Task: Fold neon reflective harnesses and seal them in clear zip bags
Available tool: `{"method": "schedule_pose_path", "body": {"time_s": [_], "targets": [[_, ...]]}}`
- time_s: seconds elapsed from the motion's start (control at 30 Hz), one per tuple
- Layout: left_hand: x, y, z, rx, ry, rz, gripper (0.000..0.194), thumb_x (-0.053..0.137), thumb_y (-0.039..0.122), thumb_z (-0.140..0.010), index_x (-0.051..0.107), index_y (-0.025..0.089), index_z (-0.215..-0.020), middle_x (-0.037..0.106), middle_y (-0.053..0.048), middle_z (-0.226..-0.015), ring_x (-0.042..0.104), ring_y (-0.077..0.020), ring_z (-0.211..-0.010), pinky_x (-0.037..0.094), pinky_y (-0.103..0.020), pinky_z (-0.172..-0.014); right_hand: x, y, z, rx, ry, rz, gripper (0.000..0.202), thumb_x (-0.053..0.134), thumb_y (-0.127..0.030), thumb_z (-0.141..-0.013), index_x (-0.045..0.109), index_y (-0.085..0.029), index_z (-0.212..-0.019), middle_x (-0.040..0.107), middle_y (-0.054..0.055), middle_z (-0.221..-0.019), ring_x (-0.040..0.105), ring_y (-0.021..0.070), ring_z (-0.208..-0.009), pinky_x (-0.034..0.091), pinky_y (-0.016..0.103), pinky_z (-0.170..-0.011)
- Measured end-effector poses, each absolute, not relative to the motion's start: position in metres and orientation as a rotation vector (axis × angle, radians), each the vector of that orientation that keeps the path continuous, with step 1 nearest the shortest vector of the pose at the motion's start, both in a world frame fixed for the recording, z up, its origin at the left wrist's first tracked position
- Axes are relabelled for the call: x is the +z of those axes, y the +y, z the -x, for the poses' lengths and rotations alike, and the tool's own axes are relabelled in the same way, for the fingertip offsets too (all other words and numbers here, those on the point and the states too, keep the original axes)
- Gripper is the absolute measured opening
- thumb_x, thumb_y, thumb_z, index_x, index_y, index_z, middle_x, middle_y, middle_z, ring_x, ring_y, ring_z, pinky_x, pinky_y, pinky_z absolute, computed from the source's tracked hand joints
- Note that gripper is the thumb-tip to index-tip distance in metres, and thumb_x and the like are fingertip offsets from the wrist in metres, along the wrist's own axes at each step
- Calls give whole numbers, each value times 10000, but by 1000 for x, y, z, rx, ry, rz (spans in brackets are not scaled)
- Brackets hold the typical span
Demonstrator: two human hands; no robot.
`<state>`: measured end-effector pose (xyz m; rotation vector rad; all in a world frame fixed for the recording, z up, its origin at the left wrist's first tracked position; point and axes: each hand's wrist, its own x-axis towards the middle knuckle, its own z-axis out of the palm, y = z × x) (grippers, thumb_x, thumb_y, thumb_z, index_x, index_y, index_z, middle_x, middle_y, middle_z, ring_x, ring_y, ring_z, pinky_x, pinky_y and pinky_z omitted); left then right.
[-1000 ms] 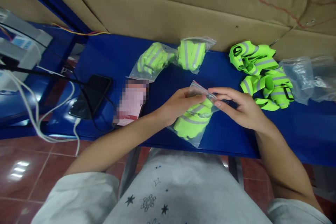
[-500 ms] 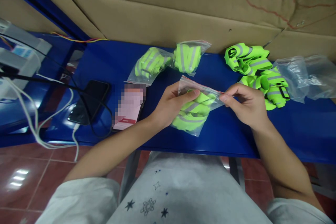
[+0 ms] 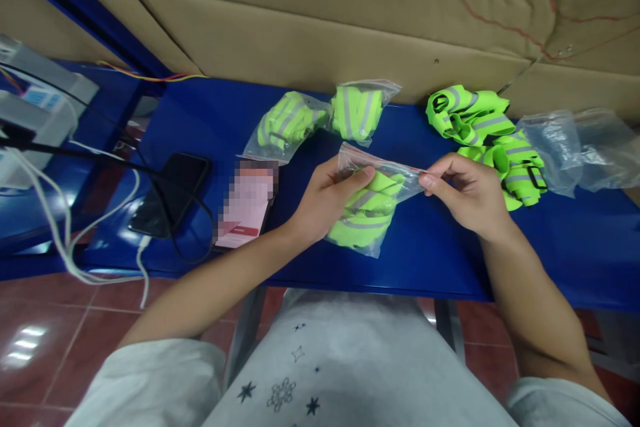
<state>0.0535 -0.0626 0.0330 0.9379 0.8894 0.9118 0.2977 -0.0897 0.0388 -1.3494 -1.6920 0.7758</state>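
A clear zip bag [image 3: 367, 213] with a folded yellow-green reflective strap inside hangs between my two hands above the blue table [image 3: 425, 253]. My left hand [image 3: 327, 197] grips the bag's left side, thumb across its front. At the right end of the red-edged top, my right hand [image 3: 463, 190] pinches the corner between thumb and fingers. Behind lie two more bags with straps, one at the left [image 3: 290, 120] and one beside it [image 3: 357, 110]. Loose reflective straps [image 3: 470, 113] lie behind my right hand.
Clear bags [image 3: 555, 147] lie at the right. A phone with a lit screen [image 3: 247, 203] and a dark phone [image 3: 170, 197] on a white cable lie at the left. Grey equipment [image 3: 60, 93] stands at far left. Brown board [image 3: 300, 27] rises behind the table.
Both hands still hold the bag. The right hand and the bag's right corner have shifted slightly left and up, and the bag's contents sit a little further left.
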Motion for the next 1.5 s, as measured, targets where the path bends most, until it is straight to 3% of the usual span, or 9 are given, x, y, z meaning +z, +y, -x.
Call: {"method": "schedule_pose_path", "body": {"time_s": [0.17, 0.33, 0.73, 1.0, 1.17, 1.37, 1.5], "targets": [[33, -63, -54, 922, 860, -948, 233, 856, 411, -781, 765, 253, -926, 731, -8, -914, 660, -185, -829, 530, -341, -764, 38, -94, -298, 738, -1782, 1370, 259, 732, -442, -955, 662, -216, -851, 661, 6, -770, 580, 129, -653, 456, 257, -580], [27, -64, -54, 887, 856, -979, 276, 861, 441, -786, 768, 230, -938, 712, -8, -873, 640, -164, -767, 505, -322, -720, 39, -94, -297, 808, -1860, 1284, 164, 707, -399, -977, 694, -236, -975, 700, 17, -885, 631, 148, -768, 522, 268, -685], [20, -66, -57, 901, 800, -939, 348, 899, 437, -750, 780, 166, -932, 707, -27, -832, 622, -145, -713, 506, -290, -678, 39, -95, -295, 952, -1831, 1267, 159, 718, -385, -972, 685, -230, -954, 685, -3, -827, 615, 119, -692, 507, 240, -635], [23, -66, -57, 955, 816, -899, 250, 883, 411, -767, 773, 214, -876, 699, -21, -821, 623, -164, -719, 521, -313, -658, 41, -93, -299, 894, -1752, 1304, 154, 788, -357, -922, 733, -222, -872, 689, 1, -761, 594, 115, -653, 467, 241, -590], [21, -65, -56, 949, 794, -961, 226, 856, 407, -798, 760, 222, -885, 689, -14, -820, 609, -159, -712, 515, -316, -663, 41, -95, -298, 844, -1802, 1266, 129, 780, -320, -927, 719, -225, -864, 667, 3, -772, 573, 118, -665, 458, 258, -600], [18, -64, -56, 934, 770, -1020, 275, 852, 428, -800, 771, 206, -942, 720, -29, -876, 629, -168, -755, 530, -312, -690, 40, -92, -296, 825, -1919, 1215, 69, 746, -290, -944, 722, -240, -984, 668, 29, -914, 601, 154, -808, 488, 301, -716], [18, -65, -56, 906, 751, -1039, 292, 853, 447, -803, 775, 207, -950, 736, -37, -902, 649, -180, -773, 548, -320, -703, 36, -96, -290, 918, -1798, 1243, 65, 727, -282, -956, 688, -235, -935, 657, 5, -840, 585, 131, -734, 467, 276, -666]]}}
